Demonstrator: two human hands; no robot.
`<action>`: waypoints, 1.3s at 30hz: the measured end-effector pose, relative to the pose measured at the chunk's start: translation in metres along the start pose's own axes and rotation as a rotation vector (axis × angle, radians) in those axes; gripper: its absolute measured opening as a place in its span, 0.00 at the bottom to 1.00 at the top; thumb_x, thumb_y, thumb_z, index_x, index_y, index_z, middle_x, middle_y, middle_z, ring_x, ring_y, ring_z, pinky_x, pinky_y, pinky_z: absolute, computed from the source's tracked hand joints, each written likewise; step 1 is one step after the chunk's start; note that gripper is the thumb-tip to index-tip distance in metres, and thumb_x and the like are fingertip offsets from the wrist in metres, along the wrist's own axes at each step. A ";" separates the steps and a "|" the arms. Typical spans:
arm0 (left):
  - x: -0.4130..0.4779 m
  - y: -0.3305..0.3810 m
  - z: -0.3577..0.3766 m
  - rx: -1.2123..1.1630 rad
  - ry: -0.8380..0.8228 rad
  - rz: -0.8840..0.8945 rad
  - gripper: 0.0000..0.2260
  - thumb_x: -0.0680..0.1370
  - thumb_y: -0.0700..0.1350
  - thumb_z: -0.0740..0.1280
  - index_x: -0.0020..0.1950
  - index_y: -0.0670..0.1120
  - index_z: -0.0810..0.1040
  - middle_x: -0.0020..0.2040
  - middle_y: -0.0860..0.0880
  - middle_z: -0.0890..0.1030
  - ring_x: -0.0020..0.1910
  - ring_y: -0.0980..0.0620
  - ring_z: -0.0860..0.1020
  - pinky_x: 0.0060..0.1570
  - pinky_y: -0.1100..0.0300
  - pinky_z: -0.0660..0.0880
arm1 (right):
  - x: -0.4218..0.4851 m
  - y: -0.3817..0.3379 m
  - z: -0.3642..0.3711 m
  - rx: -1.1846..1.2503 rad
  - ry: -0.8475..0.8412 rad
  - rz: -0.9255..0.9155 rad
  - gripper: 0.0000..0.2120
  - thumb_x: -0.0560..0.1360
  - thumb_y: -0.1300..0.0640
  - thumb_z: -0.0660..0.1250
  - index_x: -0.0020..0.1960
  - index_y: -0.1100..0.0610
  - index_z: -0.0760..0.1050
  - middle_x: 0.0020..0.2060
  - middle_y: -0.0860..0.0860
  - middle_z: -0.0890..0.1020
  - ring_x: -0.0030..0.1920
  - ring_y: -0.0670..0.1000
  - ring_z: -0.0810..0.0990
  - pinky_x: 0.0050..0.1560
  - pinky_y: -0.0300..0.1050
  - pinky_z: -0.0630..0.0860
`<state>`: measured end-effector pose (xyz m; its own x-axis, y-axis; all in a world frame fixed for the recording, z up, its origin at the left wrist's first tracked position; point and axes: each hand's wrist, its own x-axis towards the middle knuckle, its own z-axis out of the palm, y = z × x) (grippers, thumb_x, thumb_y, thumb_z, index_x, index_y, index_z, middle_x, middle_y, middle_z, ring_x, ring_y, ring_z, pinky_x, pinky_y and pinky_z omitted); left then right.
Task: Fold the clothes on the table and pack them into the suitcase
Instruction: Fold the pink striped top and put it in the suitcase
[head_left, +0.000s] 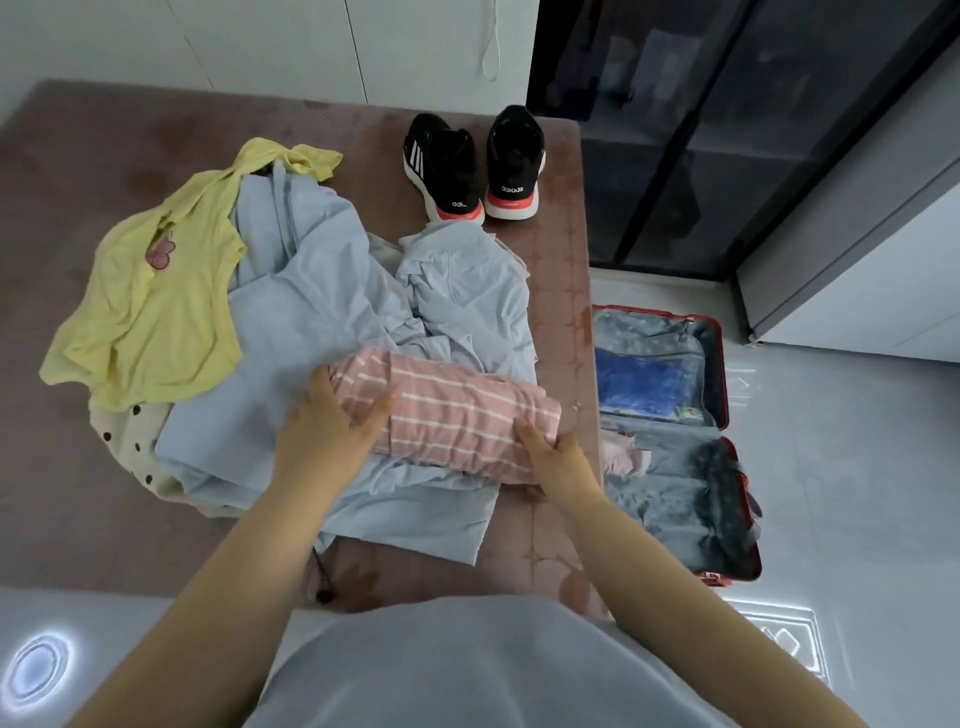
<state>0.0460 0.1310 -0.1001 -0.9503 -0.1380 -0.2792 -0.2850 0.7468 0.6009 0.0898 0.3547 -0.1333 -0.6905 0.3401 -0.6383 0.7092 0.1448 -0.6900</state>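
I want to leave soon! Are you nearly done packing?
Not nearly. A pink piece already lies in the suitcase. The left hand and right hand hold the folded pink striped garment. The blue clothes, yellow top and dotted garment still lie unfolded.

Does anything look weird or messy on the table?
Yes: a pair of black sneakers with white-and-coral soles stands on the mauve table right beside the crumpled pale blue clothes, an odd spot for shoes.

"adidas" on right shoe (514, 166) heel; left shoe (444, 166) partly: "adi".
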 end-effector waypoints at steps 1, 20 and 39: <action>-0.004 0.000 0.002 0.020 -0.013 -0.033 0.39 0.70 0.66 0.63 0.71 0.42 0.59 0.66 0.40 0.71 0.62 0.37 0.72 0.61 0.43 0.69 | 0.001 0.000 -0.003 0.000 -0.025 0.033 0.25 0.75 0.43 0.64 0.59 0.64 0.68 0.48 0.55 0.74 0.48 0.55 0.75 0.48 0.49 0.75; -0.083 0.054 0.105 -0.103 -0.185 0.020 0.28 0.69 0.51 0.74 0.63 0.41 0.69 0.62 0.41 0.75 0.60 0.40 0.73 0.51 0.51 0.68 | -0.044 0.115 -0.119 0.775 -0.146 0.231 0.12 0.70 0.67 0.70 0.53 0.64 0.76 0.48 0.61 0.83 0.46 0.58 0.83 0.45 0.52 0.81; -0.132 0.190 0.362 -0.312 -0.387 -0.247 0.16 0.72 0.47 0.72 0.55 0.45 0.73 0.51 0.45 0.79 0.53 0.44 0.78 0.47 0.56 0.71 | 0.060 0.218 -0.367 0.758 -0.123 0.319 0.13 0.71 0.67 0.67 0.55 0.70 0.76 0.47 0.63 0.83 0.43 0.58 0.84 0.39 0.46 0.81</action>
<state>0.1630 0.5264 -0.2201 -0.7517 0.0087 -0.6595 -0.5731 0.4862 0.6597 0.2546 0.7478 -0.1968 -0.5143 0.1490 -0.8446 0.6158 -0.6213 -0.4845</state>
